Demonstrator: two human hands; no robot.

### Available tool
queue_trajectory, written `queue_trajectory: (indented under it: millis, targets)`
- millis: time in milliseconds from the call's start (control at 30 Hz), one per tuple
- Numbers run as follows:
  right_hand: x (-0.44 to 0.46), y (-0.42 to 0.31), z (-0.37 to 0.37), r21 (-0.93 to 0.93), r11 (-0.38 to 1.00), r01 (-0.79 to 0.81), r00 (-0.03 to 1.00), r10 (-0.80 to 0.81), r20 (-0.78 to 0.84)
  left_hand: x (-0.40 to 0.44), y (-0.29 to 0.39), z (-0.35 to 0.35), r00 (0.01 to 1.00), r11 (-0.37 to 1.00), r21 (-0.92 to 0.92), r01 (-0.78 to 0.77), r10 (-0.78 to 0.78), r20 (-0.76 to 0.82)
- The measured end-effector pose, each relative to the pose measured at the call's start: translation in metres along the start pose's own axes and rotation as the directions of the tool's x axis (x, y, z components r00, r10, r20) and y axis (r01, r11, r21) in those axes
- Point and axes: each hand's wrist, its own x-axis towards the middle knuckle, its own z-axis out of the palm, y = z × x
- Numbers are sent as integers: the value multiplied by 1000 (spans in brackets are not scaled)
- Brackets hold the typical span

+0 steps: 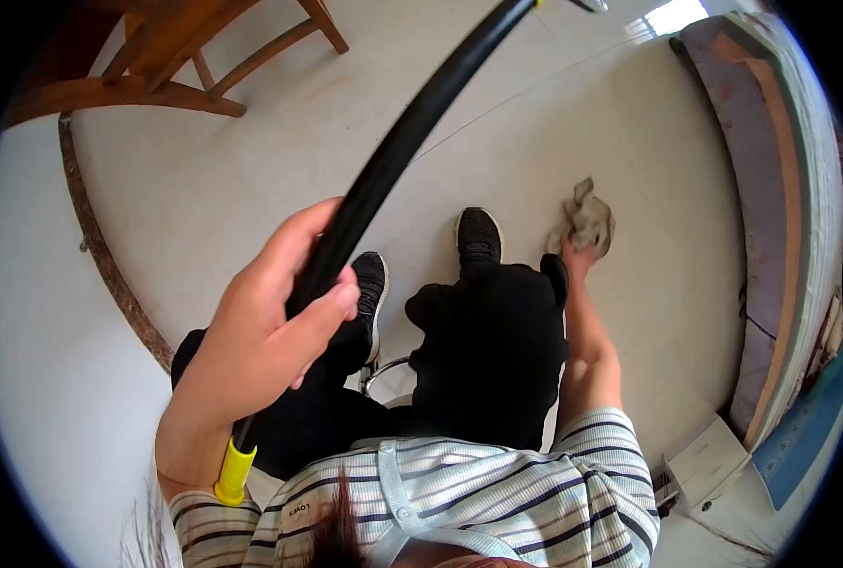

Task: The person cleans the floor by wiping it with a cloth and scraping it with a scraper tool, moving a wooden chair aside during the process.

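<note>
A black curved handle [403, 142] with a yellow end piece [235, 471] runs diagonally up through the view. My left hand [294, 303] is closed around its lower part, thumb across the front. Low at the right, my right hand [581, 254] reaches down to a crumpled grey-beige cloth [592, 218] near the floor. The fingers there are mostly hidden by the cloth, which they grip. My black shoes [479, 237] stand on the pale tiles between the two hands.
Wooden chair legs [270, 57] are at the upper left. A bed or mattress edge [753, 208] curves along the right, with a white box [708, 459] and a blue board [805, 435] below it. A white wall [52, 312] with brown skirting is at the left.
</note>
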Motion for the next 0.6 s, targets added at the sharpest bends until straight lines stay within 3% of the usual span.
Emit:
queue_trajectory:
  millis: [33, 67, 100, 133, 167, 200, 300, 333, 367, 400, 467, 500, 567, 600]
  targets:
    - [-1, -39, 1, -63, 993, 104, 994, -105, -15, 5, 2, 0, 999, 1000, -20, 13, -14, -50]
    - [2, -76, 10, -35, 991, 128, 991, -129, -39, 9, 5, 0, 998, 1000, -23, 5, -6, -65]
    - [-2, -127, 16, -164, 979, 121, 991, -130, -45, 13, 6, 1, 994, 1000, -14, 19, -20, -107]
    - [11, -155, 31, -122, 979, 165, 984, -155, 84, 17, 7, 2, 993, 1000, -11, 18, -20, -119]
    - [10, -197, 44, -165, 964, 208, 977, -195, 90, 20, 9, 2, 991, 1000, -7, 9, -10, -132]
    - [12, -223, 64, -92, 927, 364, 930, -355, 98, 24, 11, 3, 991, 1000, 5, 13, -13, -130]
    - [8, -317, 85, 26, 905, 424, 874, -416, 250, 32, 17, 9, 989, 999, 4, -36, 36, -145]
    - [7, -335, 88, 36, 908, 418, 876, -413, 250, 35, 20, 10, 989, 999, 1, -32, 32, -147]
    - [5, -352, 90, 159, 907, 390, 899, -412, 148, 38, 22, 10, 988, 1000, -5, -28, 26, -152]
    - [4, -361, 93, 279, 887, 367, 917, -395, 51, 40, 23, 10, 987, 1000, 0, -22, 21, -158]
    - [28, -343, 106, 639, 748, 181, 964, -263, 36, 44, 24, 8, 985, 1000, 24, 10, -6, -171]
    - [18, -337, 61, 840, 538, -70, 919, -294, 264, 45, 24, 5, 983, 1000, 18, 18, -14, -181]
    - [4, -305, 16, 877, 441, 188, 927, -375, -10, 47, 21, -5, 993, 999, 33, 22, -18, -114]
    - [-2, -284, 1, 877, 440, 191, 950, -307, -53, 47, 21, -8, 992, 999, 22, 27, -24, -125]
